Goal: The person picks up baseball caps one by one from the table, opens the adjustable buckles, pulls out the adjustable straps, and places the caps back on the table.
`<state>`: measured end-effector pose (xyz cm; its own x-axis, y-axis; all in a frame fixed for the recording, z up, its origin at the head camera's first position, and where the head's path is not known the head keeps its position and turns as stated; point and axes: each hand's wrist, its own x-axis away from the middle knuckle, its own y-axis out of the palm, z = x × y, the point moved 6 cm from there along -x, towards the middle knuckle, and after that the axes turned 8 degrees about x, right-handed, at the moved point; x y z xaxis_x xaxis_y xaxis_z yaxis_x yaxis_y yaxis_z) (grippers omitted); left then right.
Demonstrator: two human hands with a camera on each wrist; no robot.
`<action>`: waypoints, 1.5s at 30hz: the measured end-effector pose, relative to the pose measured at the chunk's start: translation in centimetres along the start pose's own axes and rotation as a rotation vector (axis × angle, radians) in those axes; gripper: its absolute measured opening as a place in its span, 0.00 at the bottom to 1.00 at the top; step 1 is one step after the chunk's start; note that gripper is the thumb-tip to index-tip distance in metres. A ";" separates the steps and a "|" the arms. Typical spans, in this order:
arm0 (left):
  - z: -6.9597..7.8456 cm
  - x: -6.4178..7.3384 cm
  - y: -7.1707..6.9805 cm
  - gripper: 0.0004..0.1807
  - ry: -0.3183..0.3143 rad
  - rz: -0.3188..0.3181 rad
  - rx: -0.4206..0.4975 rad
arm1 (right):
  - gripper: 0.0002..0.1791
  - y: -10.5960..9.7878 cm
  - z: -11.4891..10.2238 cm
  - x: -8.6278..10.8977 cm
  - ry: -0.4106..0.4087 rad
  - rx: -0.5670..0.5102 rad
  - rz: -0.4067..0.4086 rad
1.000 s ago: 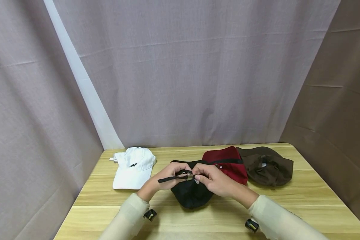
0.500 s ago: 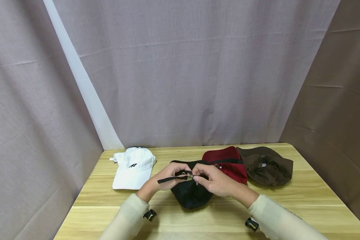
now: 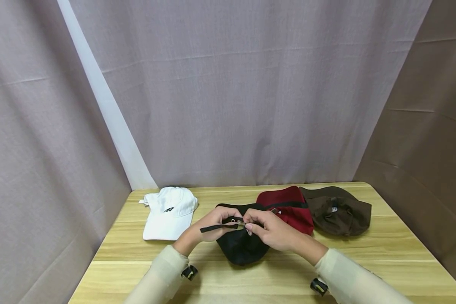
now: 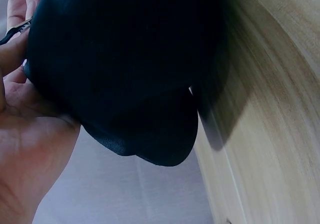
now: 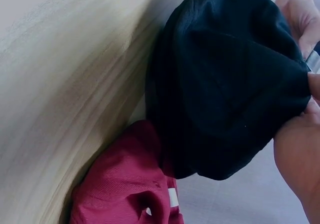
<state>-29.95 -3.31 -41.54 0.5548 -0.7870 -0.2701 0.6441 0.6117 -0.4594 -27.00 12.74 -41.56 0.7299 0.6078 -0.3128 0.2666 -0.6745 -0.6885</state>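
A black cap (image 3: 243,249) is held in both hands in the middle of the head view, its back strap (image 3: 213,228) uppermost and a loose strap end pointing left. Near the strap's middle sits a small metal buckle (image 3: 241,226). My left hand (image 3: 214,217) grips the cap's edge and strap on the left of the buckle. Thumb and fingers of my right hand (image 3: 271,228) pinch the strap just right of the buckle. The black crown (image 4: 125,49) hides most of the table side in the left wrist view. Exact fingertip contact is partly hidden.
A white cap (image 3: 171,213) lies at the left of the wooden table (image 3: 395,261). Behind my right hand lies a red cap (image 3: 292,207), touching a brown hat (image 3: 338,211) on its right. Grey curtains (image 3: 228,105) stand behind the table.
The buckle has tilted slightly between my fingers, and my right thumb has shifted a little. Both hands keep their places, and the other hats lie as before.
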 end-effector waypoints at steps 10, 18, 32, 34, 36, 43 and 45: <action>0.1 -0.1 0.1 0.05 -0.016 -0.016 -0.008 | 0.06 -0.1 0.3 0.0 -0.004 0.006 -0.014; -0.3 -0.2 -0.1 0.06 -0.051 -0.009 0.007 | 0.05 -0.3 0.3 -0.1 -0.017 0.016 -0.026; -0.3 -0.3 -0.1 0.04 0.007 -0.019 0.049 | 0.05 -0.2 0.6 0.0 -0.022 -0.017 -0.023; -0.4 -0.3 -0.1 0.04 -0.003 -0.018 0.054 | 0.05 -0.2 0.6 0.0 -0.023 -0.018 -0.023; -0.4 -0.2 -0.1 0.04 -0.010 -0.017 0.049 | 0.04 -0.2 0.6 0.0 -0.024 -0.019 -0.022; -0.3 -0.2 -0.1 0.03 -0.010 -0.011 0.061 | 0.04 -0.2 0.7 0.1 -0.020 -0.049 -0.019; -0.3 -0.2 -0.1 0.02 -0.006 -0.011 0.069 | 0.03 -0.2 0.7 0.1 -0.012 -0.066 -0.016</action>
<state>-30.25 -3.24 -41.72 0.5505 -0.7931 -0.2607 0.6844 0.6075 -0.4031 -27.38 13.22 -41.91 0.7177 0.6233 -0.3105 0.3190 -0.6906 -0.6491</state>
